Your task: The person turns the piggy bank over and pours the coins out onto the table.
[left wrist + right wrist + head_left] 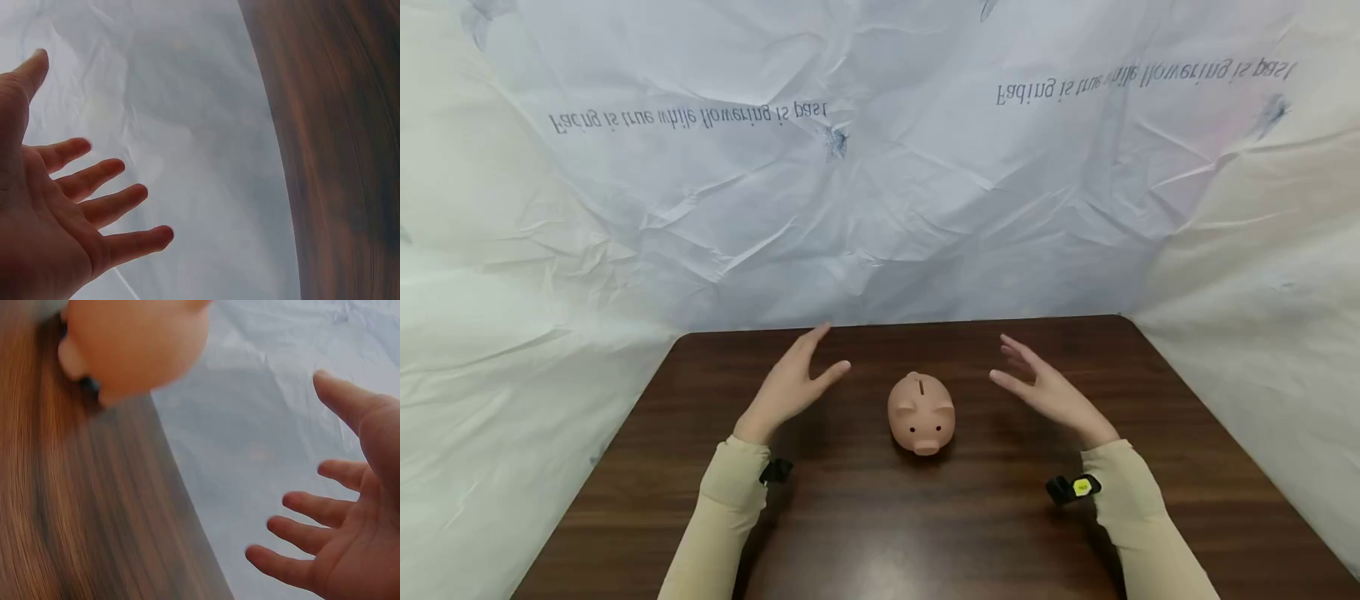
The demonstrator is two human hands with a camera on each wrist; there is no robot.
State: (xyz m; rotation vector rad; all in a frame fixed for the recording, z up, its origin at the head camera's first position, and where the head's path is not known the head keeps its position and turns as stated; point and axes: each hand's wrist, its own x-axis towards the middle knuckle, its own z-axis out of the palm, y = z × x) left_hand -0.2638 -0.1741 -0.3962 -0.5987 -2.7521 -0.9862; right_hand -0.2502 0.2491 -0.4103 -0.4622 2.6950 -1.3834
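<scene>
A pink piggy bank (921, 412) stands on the dark wooden table, its snout toward the head camera and a coin slot on its back. To its left, my left hand (790, 387) is held apart from it, fingers extended and thumb spread. On the other side my right hand (1056, 396) mirrors that pose, also not touching the pig. In the right wrist view the piggy bank (137, 347) shows at the upper left, beyond the spread fingers of the right hand (350, 531). Only the left hand (56, 212), wall sheeting and table appear in the left wrist view.
The brown table (880, 508) has rounded far corners. Wrinkled white sheeting (880, 217) with printed lettering hangs behind its far edge and along both sides. Dark bands with small devices are worn on both wrists, the right one (1075, 487) with a yellow label.
</scene>
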